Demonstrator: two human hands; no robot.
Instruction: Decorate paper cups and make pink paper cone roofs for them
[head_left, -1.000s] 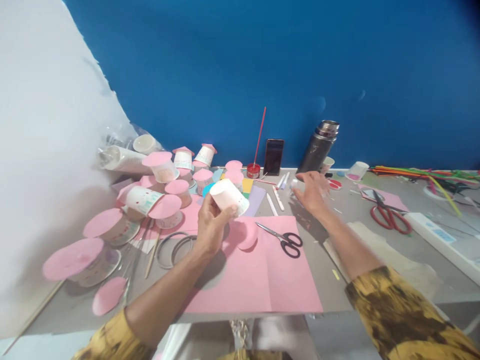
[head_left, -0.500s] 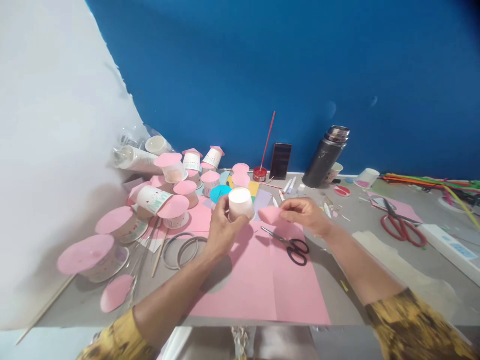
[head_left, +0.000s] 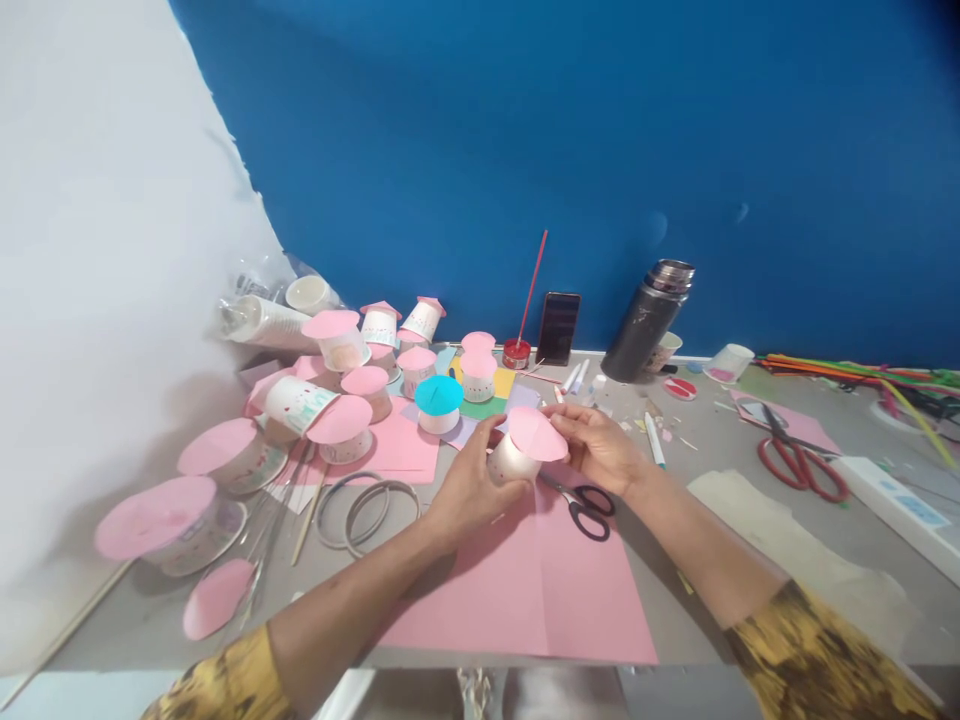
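My left hand [head_left: 474, 483] is wrapped round an upside-down white paper cup [head_left: 510, 462], held above the pink paper sheet [head_left: 480, 610]. A pink paper cone [head_left: 536, 434] rests over the cup's raised base. Its right edge is pinched by my right hand [head_left: 596, 447]. Black-handled scissors [head_left: 591, 512] lie on the sheet just below my right hand, their blades partly hidden behind the cup. A similar cup with a blue paper top [head_left: 439, 400] stands just beyond my left hand.
Several pink-topped cups [head_left: 349, 430] crowd the left side, near two metal rings [head_left: 382, 512] and thin sticks. A dark flask [head_left: 649, 320], a phone [head_left: 559, 328] and a red pot [head_left: 517, 352] stand along the blue wall. Red-handled scissors [head_left: 802, 465] and a power strip [head_left: 896, 510] lie at right.
My right hand has brought the pink cone left and onto the cup's base. My left hand has moved the cup right and nearer, uncovering the blue-topped cup.
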